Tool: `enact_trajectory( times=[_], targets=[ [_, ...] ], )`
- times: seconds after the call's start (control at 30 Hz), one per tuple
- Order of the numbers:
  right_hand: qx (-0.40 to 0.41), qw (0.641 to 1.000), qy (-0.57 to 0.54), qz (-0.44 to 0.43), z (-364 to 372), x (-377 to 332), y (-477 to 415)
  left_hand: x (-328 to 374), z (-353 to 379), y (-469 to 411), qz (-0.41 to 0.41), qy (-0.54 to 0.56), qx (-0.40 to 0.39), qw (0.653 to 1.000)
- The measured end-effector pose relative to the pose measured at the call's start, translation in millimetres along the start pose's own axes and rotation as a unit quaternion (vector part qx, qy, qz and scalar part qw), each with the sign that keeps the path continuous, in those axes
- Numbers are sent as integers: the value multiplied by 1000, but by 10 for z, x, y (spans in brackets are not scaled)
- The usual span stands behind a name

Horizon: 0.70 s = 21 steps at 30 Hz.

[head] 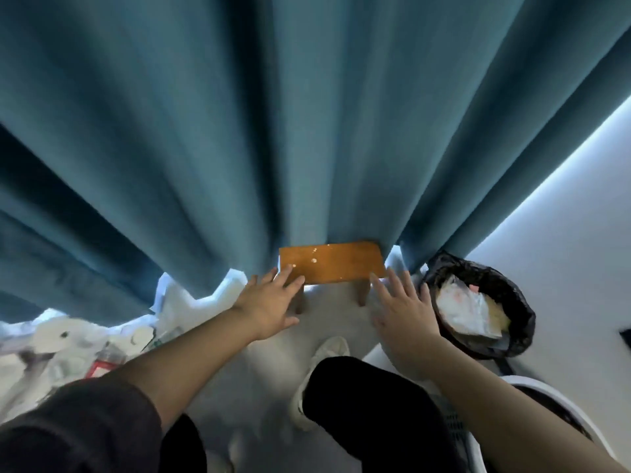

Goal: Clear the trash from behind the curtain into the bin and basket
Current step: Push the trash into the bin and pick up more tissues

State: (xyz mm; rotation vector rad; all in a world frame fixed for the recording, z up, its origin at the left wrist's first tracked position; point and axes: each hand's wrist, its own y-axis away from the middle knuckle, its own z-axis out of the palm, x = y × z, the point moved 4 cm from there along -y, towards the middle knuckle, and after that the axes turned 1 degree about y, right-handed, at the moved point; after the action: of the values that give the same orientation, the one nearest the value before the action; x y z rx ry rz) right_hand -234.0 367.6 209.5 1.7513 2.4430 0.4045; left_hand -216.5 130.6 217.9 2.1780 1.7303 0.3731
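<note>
A teal curtain (307, 131) hangs down across most of the view. A small wooden stool (333, 266) pokes out from under its hem. My left hand (269, 302) is spread open by the stool's left end, fingertips close to its top. My right hand (403, 312) is open beside the stool's right end. Neither hand holds anything. A pile of white trash (85, 339) with wrappers and a red-labelled item lies under the curtain's hem at the left. A bin (481, 302) lined with a black bag holds crumpled packaging at the right. A white basket (532, 401) shows behind my right forearm.
My white shoe (324, 367) and dark trouser leg stand on the pale floor just below the stool. A white wall runs along the right, with a bright strip of light beside the curtain's edge.
</note>
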Motion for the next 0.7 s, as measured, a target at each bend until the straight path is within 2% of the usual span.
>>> enact_trajectory(
  times=[0.2,0.37,0.53,0.7],
  targets=[
    [19,992,23,-123,-382,-2044,-74,-1637,529,1462,-120,-15,-14,993],
    [-8,978,46,-205,-340,-3419,11,-2565,1179,2303,-227,51,-24,972],
    [-60,962,64,-260,-46,-4172,-58,-3034,1825,2570,-274,119,-54,953],
    [-127,952,58,-271,475,-4489,-417,-3262,2448,2478,-284,148,-83,944]
  ],
)
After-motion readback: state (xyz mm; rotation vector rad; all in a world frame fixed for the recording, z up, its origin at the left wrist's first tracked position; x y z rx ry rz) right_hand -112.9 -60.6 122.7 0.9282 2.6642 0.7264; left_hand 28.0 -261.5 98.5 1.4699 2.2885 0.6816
